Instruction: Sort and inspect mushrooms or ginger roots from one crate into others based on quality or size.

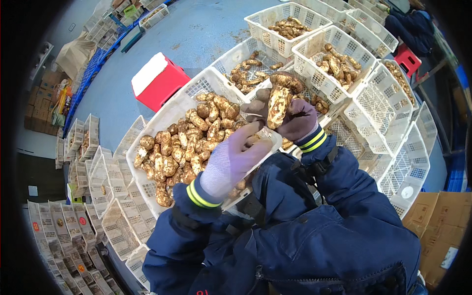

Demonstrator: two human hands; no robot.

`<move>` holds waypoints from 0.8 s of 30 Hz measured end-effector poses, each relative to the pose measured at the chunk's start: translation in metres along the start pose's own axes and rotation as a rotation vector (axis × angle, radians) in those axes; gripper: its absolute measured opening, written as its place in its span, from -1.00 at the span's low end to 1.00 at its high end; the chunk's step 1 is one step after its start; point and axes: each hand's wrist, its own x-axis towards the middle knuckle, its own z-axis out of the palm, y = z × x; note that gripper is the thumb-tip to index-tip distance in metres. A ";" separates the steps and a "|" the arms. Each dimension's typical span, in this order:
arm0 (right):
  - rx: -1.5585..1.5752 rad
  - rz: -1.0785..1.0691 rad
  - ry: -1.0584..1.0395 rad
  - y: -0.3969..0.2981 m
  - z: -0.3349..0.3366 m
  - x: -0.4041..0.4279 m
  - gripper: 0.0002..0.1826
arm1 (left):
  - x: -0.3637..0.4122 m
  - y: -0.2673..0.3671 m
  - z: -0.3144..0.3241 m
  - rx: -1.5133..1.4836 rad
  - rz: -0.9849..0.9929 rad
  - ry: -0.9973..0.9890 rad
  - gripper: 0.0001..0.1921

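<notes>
A large matsutake-like mushroom [279, 105] with a dark brown cap and a thick pale stem is held up by my right hand [300, 118]. Dark-coated glove fingers show on both sides of its stem. My left hand [230, 160], in a pale purple glove, hovers over the near right end of a white plastic crate [149, 127]. Its finger and thumb are apart, the fingertip close to the stem's lower end; whether it touches is unclear. Inside the crate lies a pile of similar brown-and-cream mushrooms [184, 147], partly hidden by my left hand and sleeve.
Beyond stand more white crates holding mushrooms, one at upper centre [287, 27] and one at right [333, 64]. A red box with a white top [158, 81] sits on the blue floor [199, 33]. Stacked crates [121, 225] flank the left, cardboard boxes [438, 228] the right. Another person [411, 31] is at upper right.
</notes>
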 end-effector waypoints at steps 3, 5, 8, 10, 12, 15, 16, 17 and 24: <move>0.008 0.064 0.113 0.018 0.024 -0.002 -0.49 | -0.011 0.027 0.014 0.284 0.121 0.138 -0.84; -0.383 -0.085 0.260 0.029 -0.024 -0.023 -0.64 | -0.012 0.037 0.024 0.024 0.066 0.116 -0.83; -0.411 -0.092 0.369 0.037 0.003 -0.015 -0.80 | -0.013 0.006 0.009 -0.078 0.197 0.206 -0.77; -0.127 -0.019 0.322 0.039 0.019 -0.011 -0.84 | -0.017 0.015 0.009 -0.020 0.101 0.323 -0.77; -0.210 -0.080 0.258 0.049 0.024 -0.007 -0.72 | -0.018 0.014 0.002 0.089 0.077 0.385 -0.76; -0.148 -0.054 0.255 0.049 0.047 -0.006 -0.69 | -0.019 0.011 -0.001 0.431 0.131 0.437 -0.69; -0.136 -0.074 0.276 0.051 0.050 -0.005 -0.69 | -0.019 0.009 -0.001 0.534 0.195 0.497 -0.65; -0.135 -0.073 0.276 0.052 0.050 -0.005 -0.69 | -0.020 0.008 0.000 0.637 0.259 0.555 -0.61; -0.144 -0.022 0.434 0.051 0.037 -0.006 -0.63 | -0.022 0.017 0.001 0.699 0.185 0.473 -0.56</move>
